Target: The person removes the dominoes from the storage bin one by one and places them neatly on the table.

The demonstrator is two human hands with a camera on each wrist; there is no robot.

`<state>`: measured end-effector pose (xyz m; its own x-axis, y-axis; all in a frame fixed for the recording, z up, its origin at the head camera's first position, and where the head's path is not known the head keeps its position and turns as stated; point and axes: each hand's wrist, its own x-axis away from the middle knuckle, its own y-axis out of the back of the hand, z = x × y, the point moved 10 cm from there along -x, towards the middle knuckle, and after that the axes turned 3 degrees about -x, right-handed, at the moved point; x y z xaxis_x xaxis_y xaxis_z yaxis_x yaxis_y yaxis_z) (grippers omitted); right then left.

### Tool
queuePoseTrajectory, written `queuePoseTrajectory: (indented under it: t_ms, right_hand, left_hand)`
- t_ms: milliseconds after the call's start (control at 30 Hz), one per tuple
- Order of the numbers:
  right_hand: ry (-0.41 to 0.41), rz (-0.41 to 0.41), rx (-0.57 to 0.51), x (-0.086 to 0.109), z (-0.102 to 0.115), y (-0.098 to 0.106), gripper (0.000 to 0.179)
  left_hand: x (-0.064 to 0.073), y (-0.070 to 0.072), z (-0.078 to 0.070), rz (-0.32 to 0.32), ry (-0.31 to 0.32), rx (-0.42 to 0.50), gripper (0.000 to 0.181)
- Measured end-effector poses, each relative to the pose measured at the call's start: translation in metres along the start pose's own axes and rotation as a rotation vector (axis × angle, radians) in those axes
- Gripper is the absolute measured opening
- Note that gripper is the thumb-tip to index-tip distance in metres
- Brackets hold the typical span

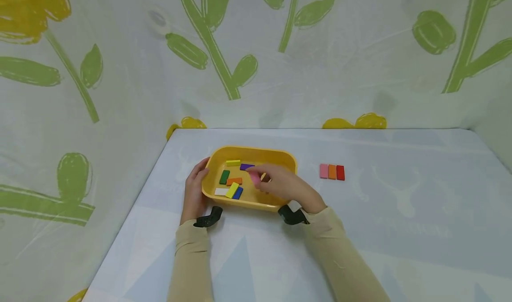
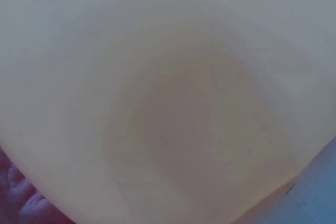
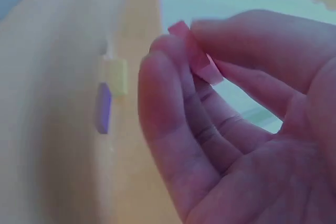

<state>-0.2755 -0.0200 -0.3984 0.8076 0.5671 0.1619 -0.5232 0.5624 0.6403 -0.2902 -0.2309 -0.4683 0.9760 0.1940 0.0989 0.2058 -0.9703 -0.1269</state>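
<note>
My left hand (image 1: pixel 194 193) holds a yellow plastic tray (image 1: pixel 264 148) at its left end, fingers along the outer wall. The tray's pale wall (image 2: pixel 173 98) fills the left wrist view, with a bit of palm at the lower left. Over the tray, my right hand (image 1: pixel 286 184) pinches a pink domino block (image 3: pixel 197 53) between thumb and fingertips. Inside lie a yellow block (image 1: pixel 233 163), a purple block (image 1: pixel 247 166), a green block (image 1: pixel 224 176), an orange block (image 1: pixel 234 181) and a white block (image 1: pixel 221 191). A second yellow block (image 1: pixel 232 190) overlaps a blue block (image 1: pixel 238 193).
To the right of the tray, a pink block (image 1: pixel 323 171), an orange block (image 1: pixel 332 172) and a red block (image 1: pixel 340 172) lie side by side on the pale blue tabletop (image 1: pixel 400 240). Leaf-patterned cloth (image 1: pixel 320 89) rises behind and left of the table.
</note>
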Motion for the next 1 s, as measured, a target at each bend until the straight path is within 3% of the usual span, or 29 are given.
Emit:
queuePoseTrajectory:
  t_ms: [200,367,533,700,1000]
  right_hand:
    - [0.039,-0.102,-0.057,0.014,-0.002,0.026,0.050]
    - [0.006,-0.166,-0.070,0.025,-0.018,0.047,0.052]
    - [0.053,-0.217,-0.088,0.044,-0.030,0.070,0.052]
    - [0.079,-0.259,-0.029,0.063,-0.047,0.092,0.051]
    - [-0.075,-0.288,-0.028,0.083,-0.095,0.128,0.050]
  left_hand:
    - [0.002,0.000,0.001,0.002,0.005,0.018,0.037]
    - [0.002,-0.001,0.001,0.000,0.005,0.010,0.036]
    - [0.002,0.000,0.000,0.001,0.009,0.010,0.036]
    - [0.003,0.000,-0.001,0.006,0.012,0.011,0.037]
    - [0.003,0.000,-0.002,0.010,-0.002,0.001,0.038]
